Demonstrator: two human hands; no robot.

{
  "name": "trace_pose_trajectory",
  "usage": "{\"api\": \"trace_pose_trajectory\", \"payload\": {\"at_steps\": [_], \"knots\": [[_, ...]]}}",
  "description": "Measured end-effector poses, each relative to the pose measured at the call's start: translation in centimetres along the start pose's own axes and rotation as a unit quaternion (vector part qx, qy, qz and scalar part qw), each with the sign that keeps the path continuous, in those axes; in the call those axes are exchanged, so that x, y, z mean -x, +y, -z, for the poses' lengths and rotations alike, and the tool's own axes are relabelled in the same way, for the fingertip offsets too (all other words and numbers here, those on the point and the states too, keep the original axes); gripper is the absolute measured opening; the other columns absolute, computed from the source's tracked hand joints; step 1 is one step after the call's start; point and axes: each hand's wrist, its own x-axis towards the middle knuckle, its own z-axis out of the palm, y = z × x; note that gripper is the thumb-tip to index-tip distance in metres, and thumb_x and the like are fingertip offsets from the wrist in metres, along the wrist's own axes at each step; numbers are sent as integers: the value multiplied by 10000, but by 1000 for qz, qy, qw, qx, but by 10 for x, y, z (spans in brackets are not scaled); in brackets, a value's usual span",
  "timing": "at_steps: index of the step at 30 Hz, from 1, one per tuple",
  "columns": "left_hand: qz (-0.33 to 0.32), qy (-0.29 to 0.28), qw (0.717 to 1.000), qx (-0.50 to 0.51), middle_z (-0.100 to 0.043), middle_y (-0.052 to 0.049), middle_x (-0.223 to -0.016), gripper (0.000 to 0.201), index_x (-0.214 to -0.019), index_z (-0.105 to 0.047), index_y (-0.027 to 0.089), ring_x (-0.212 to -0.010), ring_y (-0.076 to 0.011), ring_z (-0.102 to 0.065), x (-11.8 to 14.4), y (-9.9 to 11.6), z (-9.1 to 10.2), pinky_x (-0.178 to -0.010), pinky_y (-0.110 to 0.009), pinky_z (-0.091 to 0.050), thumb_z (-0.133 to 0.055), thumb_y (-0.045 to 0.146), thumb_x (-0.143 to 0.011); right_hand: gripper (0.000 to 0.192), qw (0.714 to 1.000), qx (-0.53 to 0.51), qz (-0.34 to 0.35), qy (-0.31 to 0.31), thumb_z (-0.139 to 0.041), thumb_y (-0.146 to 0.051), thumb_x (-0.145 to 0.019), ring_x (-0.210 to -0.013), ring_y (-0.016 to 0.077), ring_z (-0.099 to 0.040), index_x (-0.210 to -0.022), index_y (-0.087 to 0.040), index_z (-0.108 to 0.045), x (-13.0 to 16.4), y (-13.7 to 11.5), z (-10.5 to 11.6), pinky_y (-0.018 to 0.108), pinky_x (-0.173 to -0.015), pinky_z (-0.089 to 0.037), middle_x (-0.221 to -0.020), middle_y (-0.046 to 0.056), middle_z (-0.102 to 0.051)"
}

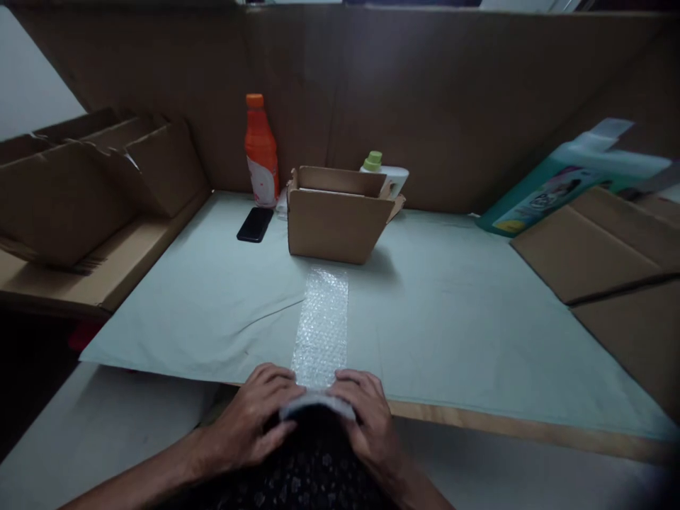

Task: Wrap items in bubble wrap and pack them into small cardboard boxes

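Note:
A strip of bubble wrap (321, 329) lies lengthwise on the pale cloth, running from the table's front edge toward a small open cardboard box (332, 223). At the near end, the strip curves over the edge close to my body. My left hand (263, 407) grips this end from the left, its thumb below and fingers on top. From the right, my right hand (366, 411) holds the same end in a like way. The bent near part between both hands looks greyish and slightly blurred; whether anything is wrapped in it I cannot tell.
Behind the box stand an orange bottle (261, 159) and a white bottle with a green cap (373, 162). A black phone (255, 224) lies left of the box. Cardboard boxes (69, 198) line the left side. At right, a green jug (557, 184) leans beside more cardboard (589, 248).

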Motion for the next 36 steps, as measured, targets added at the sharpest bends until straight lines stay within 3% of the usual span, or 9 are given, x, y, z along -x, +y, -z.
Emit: {"api": "trace_pose_trajectory", "payload": {"at_steps": [3,6,8,13,19,22,26,33,36], "knots": [[167,83,978,91,-723,-45,-942,388,-1336,-543,233,-834,-183,-676,-23,2,-9,-751,-324,-571,-512,230,-949,222,990,-9,-134,38,-580,-277,-950,-911,237,-666,-1167,-243,-612,-13,12,-1,392,-789,-564,-994,71,-714],[213,111,969,51,-704,-4,-823,569,-1464,-414,219,-700,-173,-635,-39,-6,-22,-684,-317,-529,-530,215,-907,504,985,65,-133,92,-592,-305,-944,-1031,288,-644,-1425,-242,-456,-13,21,8,484,-884,-531,-1117,109,-692],[205,107,973,7,-709,0,-818,632,-1491,-370,220,-714,-190,-635,-44,-12,-30,-702,-336,-516,-542,194,-884,535,987,104,-77,94,-589,-245,-937,-1120,306,-616,-1449,-253,-435,-9,21,16,514,-932,-496,-1174,116,-679],[175,107,976,-67,-696,-19,-819,564,-1467,-394,215,-727,-212,-615,-45,-18,-32,-715,-367,-504,-518,183,-918,466,991,106,44,-64,-627,-195,-882,-1256,319,-566,-1341,-223,-549,-8,10,26,534,-991,-477,-1341,129,-639],[46,95,994,-28,-645,-124,-1219,499,-1406,-472,254,-1110,-283,-589,-40,1,-12,-940,-466,-493,-599,266,-924,292,998,41,12,-56,-509,-81,-934,-935,218,-701,-1128,-237,-662,-27,15,20,408,-819,-549,-1012,58,-765],[56,73,996,-4,-685,-90,-1046,522,-1430,-455,257,-959,-245,-610,-42,4,-15,-851,-426,-512,-548,162,-925,218,999,-1,-28,-35,-530,-154,-962,-826,189,-701,-1117,-241,-657,-34,18,23,349,-733,-561,-939,33,-762],[113,98,987,-50,-662,-57,-871,449,-1387,-487,213,-802,-221,-587,-55,-7,-24,-745,-385,-505,-514,168,-942,301,996,76,-2,48,-581,-174,-940,-1019,250,-674,-1233,-235,-606,-31,20,31,417,-840,-538,-1125,99,-720],[79,131,983,-103,-609,-136,-1245,398,-1324,-535,189,-1136,-287,-550,-61,-14,-17,-950,-463,-479,-585,216,-930,353,987,132,51,-76,-558,-103,-913,-1206,295,-597,-1243,-218,-603,-36,26,20,501,-948,-488,-1244,104,-700],[38,108,990,-77,-632,-125,-1215,440,-1319,-539,180,-1133,-291,-548,-53,-9,-14,-977,-485,-460,-642,241,-896,345,991,85,46,-96,-517,-79,-931,-1165,266,-618,-1232,-224,-601,-51,27,20,494,-959,-485,-1170,81,-729]]}}
